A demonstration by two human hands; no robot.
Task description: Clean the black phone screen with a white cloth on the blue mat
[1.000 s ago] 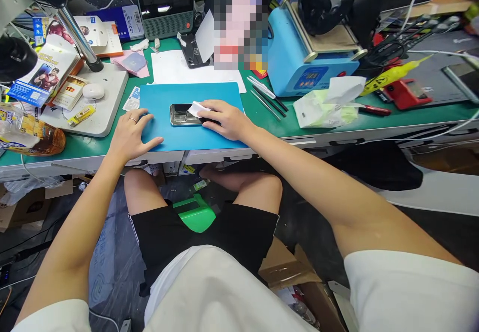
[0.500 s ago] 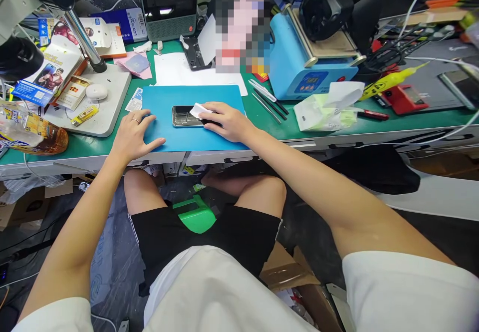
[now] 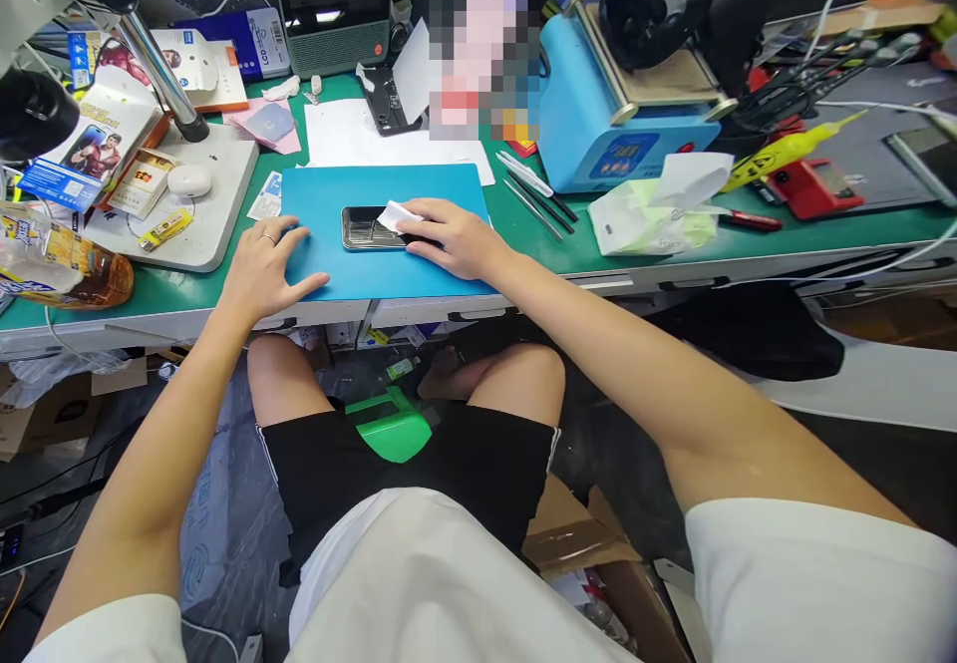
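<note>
A dark smartphone lies flat on a blue mat, its screen facing up with thin bright lines across it. My right hand rests over the phone's right end, its fingers closed on a folded white tissue that touches the screen. Those fingers hide the right part of the phone. At the mat's left edge, my left hand lies with fingers spread, holding nothing and apart from the phone.
A blue machine stands at the back right, beside pens and tweezers. Tissues in a pack sit farther right. On the left are a microscope base and a bottle of brown drink. White paper lies behind the mat.
The camera view has shifted slightly. Both hands, the tissue and the phone keep nearly the same places on the mat.
</note>
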